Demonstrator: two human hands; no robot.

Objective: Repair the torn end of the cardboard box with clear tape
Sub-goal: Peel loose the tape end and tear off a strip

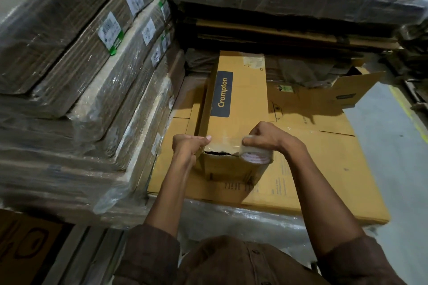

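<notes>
Box (234, 99) lies centre, tear (216, 152) at 6 o'clock; left hand (188, 146) grasps its corner, right hand (264, 137) grips tape roll (254, 157), which should pull taut across the tear.

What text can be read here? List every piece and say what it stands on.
"Crompton": dark panel on the cardboard box.
White labels on the wrapped stacks: too blurred to read.
Small print on the flat cardboard sheet: too small to read.
</notes>
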